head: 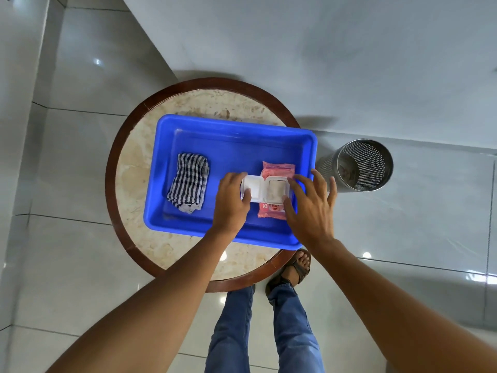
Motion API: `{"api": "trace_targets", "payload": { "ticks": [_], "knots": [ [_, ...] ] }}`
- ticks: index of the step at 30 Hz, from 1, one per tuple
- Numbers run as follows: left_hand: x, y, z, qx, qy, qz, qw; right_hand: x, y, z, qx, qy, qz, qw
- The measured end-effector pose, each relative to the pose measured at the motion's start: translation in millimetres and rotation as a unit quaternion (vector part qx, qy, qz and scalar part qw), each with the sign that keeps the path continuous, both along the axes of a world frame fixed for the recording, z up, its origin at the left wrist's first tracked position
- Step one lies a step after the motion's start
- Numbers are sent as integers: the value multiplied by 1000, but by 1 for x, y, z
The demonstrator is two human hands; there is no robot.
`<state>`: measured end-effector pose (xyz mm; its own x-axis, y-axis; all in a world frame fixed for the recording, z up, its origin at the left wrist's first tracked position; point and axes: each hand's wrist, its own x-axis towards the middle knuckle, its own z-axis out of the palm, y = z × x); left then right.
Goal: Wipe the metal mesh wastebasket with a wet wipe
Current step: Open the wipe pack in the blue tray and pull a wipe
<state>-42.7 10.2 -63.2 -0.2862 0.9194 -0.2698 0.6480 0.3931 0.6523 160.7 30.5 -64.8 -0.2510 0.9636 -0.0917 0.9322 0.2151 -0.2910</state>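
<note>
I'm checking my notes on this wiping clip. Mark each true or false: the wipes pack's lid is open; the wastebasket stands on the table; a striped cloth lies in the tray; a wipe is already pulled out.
1. The wipes pack has its lid open: true.
2. The wastebasket stands on the table: false, it is on the floor beside it.
3. A striped cloth lies in the tray: true.
4. A wipe is pulled out: false, neither the left hand nor the right hand holds one.

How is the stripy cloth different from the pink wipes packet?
The stripy cloth is dark-and-white fabric, folded; the pink wipes packet is shiny, with a white flip lid standing open. The cloth lies untouched at the left of the blue tray; the packet lies at the right, with the left hand holding its lid and the right hand at it. Both lie flat in the tray.
</note>
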Motion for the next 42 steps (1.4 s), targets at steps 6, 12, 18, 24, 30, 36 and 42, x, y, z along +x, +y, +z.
{"api": "trace_targets", "payload": {
  "ticks": [6,12,18,24,30,36,42],
  "knots": [
    [3,11,3,21,118,-107,987,-11,18,6,-10,-62,38,997],
    [4,13,5,-16,71,-128,989,-20,22,8,-49,-71,26,996],
    [4,5,5,1,53,-138,989,-18,19,12,-55,0,0,998],
    [17,14,27,10,-81,-86,993,-9,21,36,-123,212,-60,968],
    [35,38,59,-95,-281,-33,954,5,25,74,-179,401,-153,885],
    [74,74,79,-186,-429,-44,883,48,30,82,-148,491,-260,818],
    [147,99,83,-225,-530,-1,818,117,36,70,-144,588,-358,711]
  ]
}}
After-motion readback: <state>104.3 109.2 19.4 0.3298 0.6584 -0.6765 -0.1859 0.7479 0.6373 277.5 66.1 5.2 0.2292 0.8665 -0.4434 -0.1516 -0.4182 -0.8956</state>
